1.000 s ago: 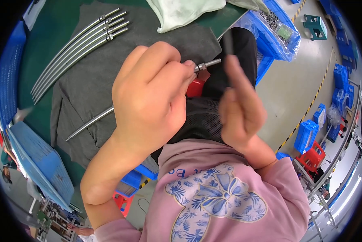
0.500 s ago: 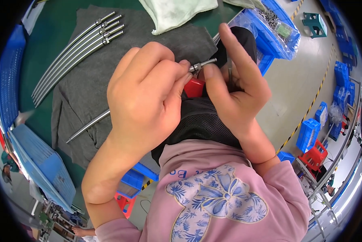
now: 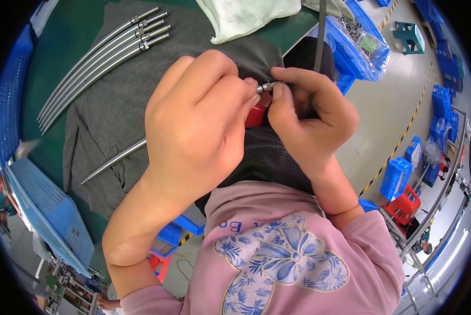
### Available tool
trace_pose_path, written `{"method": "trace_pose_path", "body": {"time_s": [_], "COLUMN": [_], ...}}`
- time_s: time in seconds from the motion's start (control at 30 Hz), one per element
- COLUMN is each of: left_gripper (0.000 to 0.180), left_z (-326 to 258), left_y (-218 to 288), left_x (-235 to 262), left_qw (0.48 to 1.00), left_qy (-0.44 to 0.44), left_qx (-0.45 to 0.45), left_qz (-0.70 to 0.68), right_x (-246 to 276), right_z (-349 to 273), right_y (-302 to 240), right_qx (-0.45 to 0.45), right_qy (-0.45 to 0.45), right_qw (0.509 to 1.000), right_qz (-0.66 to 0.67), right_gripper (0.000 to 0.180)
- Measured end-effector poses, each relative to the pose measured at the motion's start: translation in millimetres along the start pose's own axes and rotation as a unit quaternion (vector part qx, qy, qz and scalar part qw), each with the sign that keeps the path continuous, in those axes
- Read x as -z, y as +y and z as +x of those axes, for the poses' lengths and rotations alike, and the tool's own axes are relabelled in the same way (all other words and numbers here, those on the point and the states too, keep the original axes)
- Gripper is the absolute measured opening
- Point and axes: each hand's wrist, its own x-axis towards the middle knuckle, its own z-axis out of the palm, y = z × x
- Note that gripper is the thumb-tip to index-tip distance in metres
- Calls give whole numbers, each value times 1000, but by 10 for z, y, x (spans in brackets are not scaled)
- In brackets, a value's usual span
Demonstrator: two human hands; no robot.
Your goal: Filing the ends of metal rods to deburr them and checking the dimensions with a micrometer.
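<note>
A: The left hand (image 3: 199, 121) grips a metal rod (image 3: 112, 160) over the grey cloth (image 3: 114, 100); the right hand (image 3: 309, 118) pinches its end fitting (image 3: 267, 86)

B: She should keep the rod steady and turn only the fitting

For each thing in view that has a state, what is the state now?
left hand: closed around the metal rod
right hand: pinching the rod's end fitting
metal rod: held, lying across the grey cloth
four rods: lying side by side
grey cloth: spread flat
</note>
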Motion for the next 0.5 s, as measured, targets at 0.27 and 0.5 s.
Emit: {"method": "trace_pose_path", "body": {"time_s": [0.27,0.5], "left_gripper": [16,17], "left_z": [-3,-11], "left_y": [-3,-25], "left_x": [-25,-45], "left_qw": [1000,1000], "left_qy": [6,16], "left_qx": [1,-9], "left_qz": [-6,-1], "right_x": [36,200], "right_z": [39,147], "right_y": [54,95], "right_qx": [32,27], "right_qy": [17,-65], "right_qw": [999,997], "right_qz": [-13,28], "right_gripper": [13,8]}}
